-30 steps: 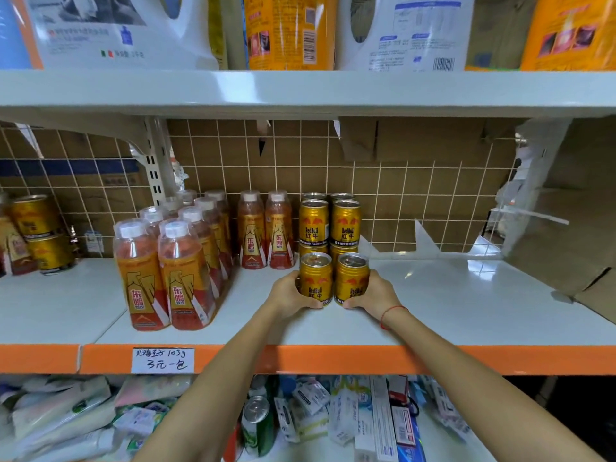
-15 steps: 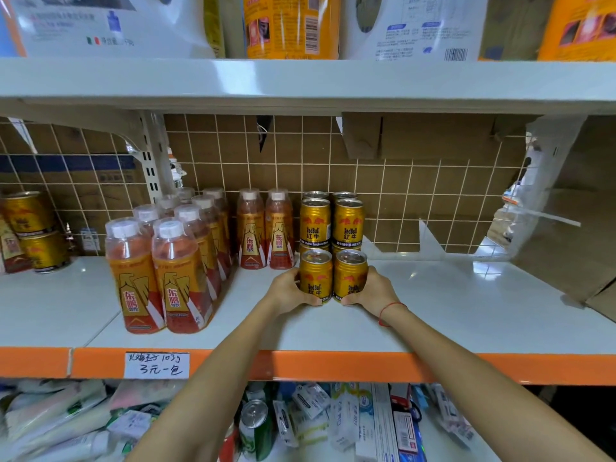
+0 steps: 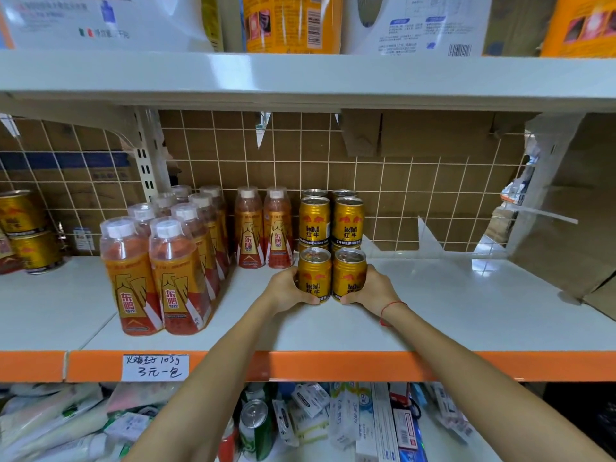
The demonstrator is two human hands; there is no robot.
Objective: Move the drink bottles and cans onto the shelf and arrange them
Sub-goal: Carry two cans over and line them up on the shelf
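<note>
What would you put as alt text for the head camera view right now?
Two hands, left hand and right hand, grip a pair of gold cans standing on a white shelf, in front of stacked matching cans. Orange drink bottles stand in rows to the left.

Small shop — stocked shelf (image 3: 433, 328), handwritten price tag (image 3: 155, 367), rows of drink bottles (image 3: 173, 278)

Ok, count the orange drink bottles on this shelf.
10: a block of eight bottles, two wide, runs front to back at the left, and a pair of bottles stands at the back grid, just left of the gold cans. More could hide behind.
</note>
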